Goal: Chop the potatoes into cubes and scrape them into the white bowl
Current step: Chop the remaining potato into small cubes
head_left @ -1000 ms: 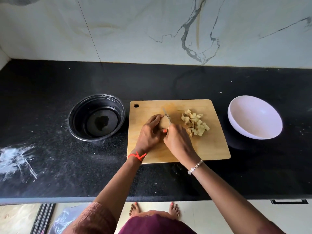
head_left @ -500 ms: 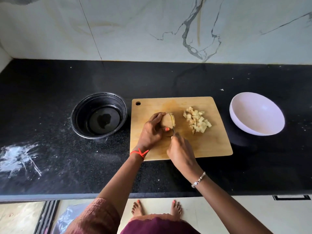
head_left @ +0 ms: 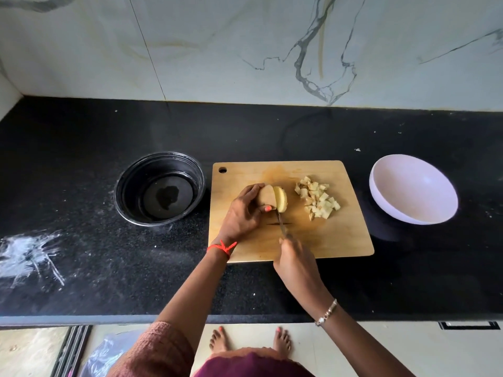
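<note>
A person's left hand [head_left: 242,213] steadies a part-cut potato [head_left: 266,196] near the middle of a wooden cutting board [head_left: 343,240] on a black desk [head_left: 81,213]. The fingers [head_left: 253,189] are curled over its brown skin and the thumb presses its near side. A pale slice [head_left: 281,201] leans at the potato's 3 o'clock side. The right hand [head_left: 295,263], at 6 o'clock from the potato over the board's near edge, has its fingers wrapped closed round the handle of a knife [head_left: 281,225]. Its thin blade points toward 12 o'clock and meets the potato beside the slice. A heap of potato cubes [head_left: 318,201] lies on the board at 3 o'clock from the potato, apart from it. The white bowl [head_left: 413,189] sits on the desk at 3 o'clock from the board, just beside it; a black bowl [head_left: 130,170] stands at 9 o'clock. A red thread [head_left: 221,247] circles the left wrist and a bracelet [head_left: 326,312] the right.
</note>
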